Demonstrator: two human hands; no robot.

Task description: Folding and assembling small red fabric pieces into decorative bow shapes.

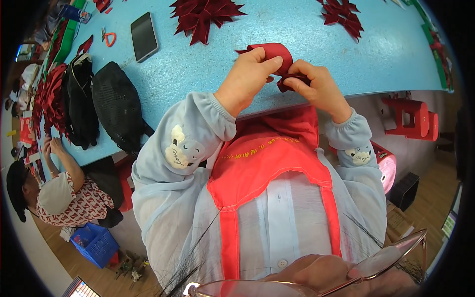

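Red ribbon pinched between both hands

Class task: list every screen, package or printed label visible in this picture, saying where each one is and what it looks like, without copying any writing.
Smartphone: flat on the blue table, upper left; dark rectangular screen, switched off.
Packet: table's far left corner; small, blue, shape unclear.
Apron print: across the red apron's chest; a curved line of yellow characters.
Screen: right edge, near the floor; a lit sliver only.

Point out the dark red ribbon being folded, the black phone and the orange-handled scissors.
dark red ribbon (273, 51), head view, on the folded loop above the thumbs
black phone (144, 36), head view, middle of its screen
orange-handled scissors (109, 38), head view, on a handle loop
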